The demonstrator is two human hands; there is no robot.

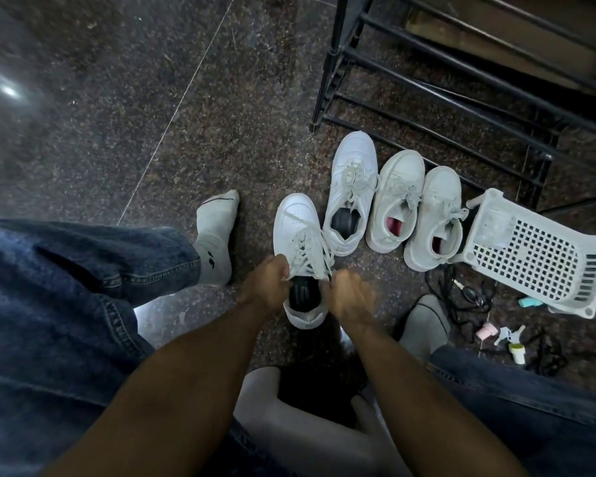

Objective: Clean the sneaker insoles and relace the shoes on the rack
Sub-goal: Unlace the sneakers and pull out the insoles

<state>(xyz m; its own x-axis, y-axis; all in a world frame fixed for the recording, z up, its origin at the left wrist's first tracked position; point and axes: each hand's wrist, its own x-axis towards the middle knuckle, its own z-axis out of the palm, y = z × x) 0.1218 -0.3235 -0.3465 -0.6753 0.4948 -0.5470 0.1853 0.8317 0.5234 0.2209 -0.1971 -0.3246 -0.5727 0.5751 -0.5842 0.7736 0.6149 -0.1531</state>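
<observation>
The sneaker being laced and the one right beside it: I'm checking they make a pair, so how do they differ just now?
The sneaker being laced sits nearer the person; the sneaker beside it lies further out, by the rack. The first has its lace ends pulled taut by the left hand and right hand; the second's laces lie loose, untouched. Both are white with dark insoles.

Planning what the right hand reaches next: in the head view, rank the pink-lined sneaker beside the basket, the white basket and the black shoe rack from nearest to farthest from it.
From the right hand:
1. Pink-lined sneaker, up and right.
2. White basket, farther right, on its side.
3. Black shoe rack, top right.
</observation>
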